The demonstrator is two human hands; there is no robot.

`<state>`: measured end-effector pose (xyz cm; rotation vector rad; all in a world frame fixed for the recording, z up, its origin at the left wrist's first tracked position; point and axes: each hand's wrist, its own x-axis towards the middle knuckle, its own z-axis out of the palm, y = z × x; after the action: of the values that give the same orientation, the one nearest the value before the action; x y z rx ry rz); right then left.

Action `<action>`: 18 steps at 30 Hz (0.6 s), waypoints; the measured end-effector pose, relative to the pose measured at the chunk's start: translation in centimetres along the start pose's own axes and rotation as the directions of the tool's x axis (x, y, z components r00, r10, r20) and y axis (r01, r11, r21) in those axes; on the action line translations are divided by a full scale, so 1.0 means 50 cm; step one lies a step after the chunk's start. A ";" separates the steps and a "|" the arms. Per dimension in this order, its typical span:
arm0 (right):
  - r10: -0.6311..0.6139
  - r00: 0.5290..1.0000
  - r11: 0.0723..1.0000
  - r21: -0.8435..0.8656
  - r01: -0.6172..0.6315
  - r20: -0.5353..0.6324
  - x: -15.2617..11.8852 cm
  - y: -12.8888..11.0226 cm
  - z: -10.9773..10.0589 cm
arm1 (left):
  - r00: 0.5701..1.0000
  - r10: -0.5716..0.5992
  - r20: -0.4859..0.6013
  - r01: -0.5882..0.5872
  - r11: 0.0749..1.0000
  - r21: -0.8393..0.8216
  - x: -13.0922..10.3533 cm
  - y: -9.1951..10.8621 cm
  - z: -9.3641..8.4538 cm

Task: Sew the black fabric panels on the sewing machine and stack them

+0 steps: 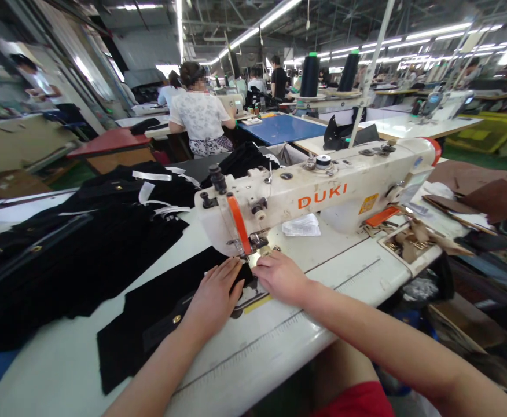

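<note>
A black fabric piece with a brass-coloured eyelet lies on the white sewing machine bed, its far end beneath the needle area. My left hand rests flat on this fabric, fingers stretched toward the presser foot. Close to the needle on the other side, my right hand has its fingers bent and pressed together at the fabric's edge; its fingertips are partly hidden. The white sewing machine, lettered DUKI, stands over both hands, with an orange guard in front of its needle.
Black fabric pieces with eyelets are heaped at the left, with white strips on them. Folded white paper lies under the machine arm. A tray of small parts sits at right. Thread cones and a seated co-worker are beyond.
</note>
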<state>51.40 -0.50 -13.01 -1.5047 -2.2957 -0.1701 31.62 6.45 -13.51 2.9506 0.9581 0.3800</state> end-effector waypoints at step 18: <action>-0.041 0.986 0.983 0.169 0.069 -0.163 -0.020 -0.009 0.008 | 0.949 -0.315 0.005 0.310 0.939 0.150 -0.311 -0.111 -0.144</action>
<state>51.25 -1.43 -13.73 -1.2931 -2.1664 -0.0971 14.59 1.49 -10.51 2.8433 1.4828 0.2647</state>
